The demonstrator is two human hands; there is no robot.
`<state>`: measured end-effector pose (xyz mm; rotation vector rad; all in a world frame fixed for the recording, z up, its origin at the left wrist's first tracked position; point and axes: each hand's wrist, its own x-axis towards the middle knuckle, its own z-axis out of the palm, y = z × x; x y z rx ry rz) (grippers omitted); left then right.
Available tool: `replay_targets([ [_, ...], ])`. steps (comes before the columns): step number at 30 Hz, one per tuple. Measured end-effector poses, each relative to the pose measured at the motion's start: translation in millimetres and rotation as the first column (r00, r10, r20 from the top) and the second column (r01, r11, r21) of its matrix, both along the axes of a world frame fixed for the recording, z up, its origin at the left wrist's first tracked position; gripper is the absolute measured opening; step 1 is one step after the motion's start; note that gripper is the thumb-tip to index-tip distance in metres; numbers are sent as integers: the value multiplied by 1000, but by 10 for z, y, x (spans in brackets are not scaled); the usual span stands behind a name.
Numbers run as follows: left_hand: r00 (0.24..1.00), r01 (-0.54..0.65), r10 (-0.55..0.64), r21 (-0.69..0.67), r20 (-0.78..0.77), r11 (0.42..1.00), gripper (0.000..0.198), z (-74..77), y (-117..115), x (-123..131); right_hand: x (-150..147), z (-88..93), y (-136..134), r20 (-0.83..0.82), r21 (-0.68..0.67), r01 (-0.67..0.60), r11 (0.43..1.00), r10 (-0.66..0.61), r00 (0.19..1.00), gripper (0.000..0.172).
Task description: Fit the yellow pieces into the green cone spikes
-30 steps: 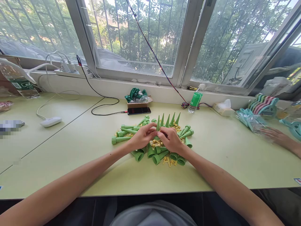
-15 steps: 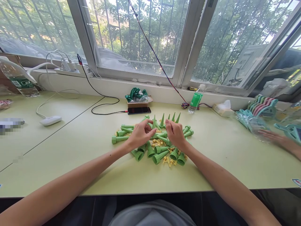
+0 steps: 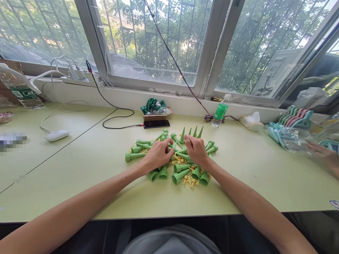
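Green hollow cones (image 3: 180,176) with ridged collars lie in a loose pile on the pale green table (image 3: 127,201). Small yellow pieces (image 3: 189,181) are scattered among them. Several green cones (image 3: 200,132) stand upright in a row at the back of the pile. My left hand (image 3: 159,152) is over the left part, its fingers curled round a green cone that is mostly covered. To its right, my right hand (image 3: 195,148) is closed in front of the upright cones; what its fingers hold, if anything, is hidden.
Behind the pile are a phone (image 3: 156,124) on a cable, a small cardboard box (image 3: 156,116) and a water bottle (image 3: 220,112). At right are a tissue box (image 3: 251,122), teal hangers (image 3: 302,121) and another person's hand (image 3: 323,155). A white mouse (image 3: 57,135) lies left.
My left hand has come slightly lower, and the cone at its fingers is no longer upright. My right hand has shifted slightly left. The other person's hand has moved right, with the plastic bag shifting too.
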<state>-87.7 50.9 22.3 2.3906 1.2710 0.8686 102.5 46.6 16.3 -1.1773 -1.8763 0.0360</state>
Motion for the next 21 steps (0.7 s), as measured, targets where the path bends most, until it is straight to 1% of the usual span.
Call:
replay_targets([
  [3, 1000, 3, -3, 25, -16, 1000, 10, -2, 0, 6, -8, 9, -13, 21, -18, 7, 1000, -7, 1000, 44],
  [12, 1000, 11, -10, 130, -3, 991, 16, -14, 2, 8, -20, 14, -13, 38, -35, -3, 999, 4, 999, 43],
  [17, 1000, 15, -18, 165, 14, 986, 17, 8, -11, 17, -23, 14, -13, 53, -31, -9, 999, 11, 999, 41],
  [21, 998, 42, -51, 205, 37, 978, 18, 10, -28, 30, -21, 9, -17, 57, -6, -8, 1000, 8, 998, 39],
])
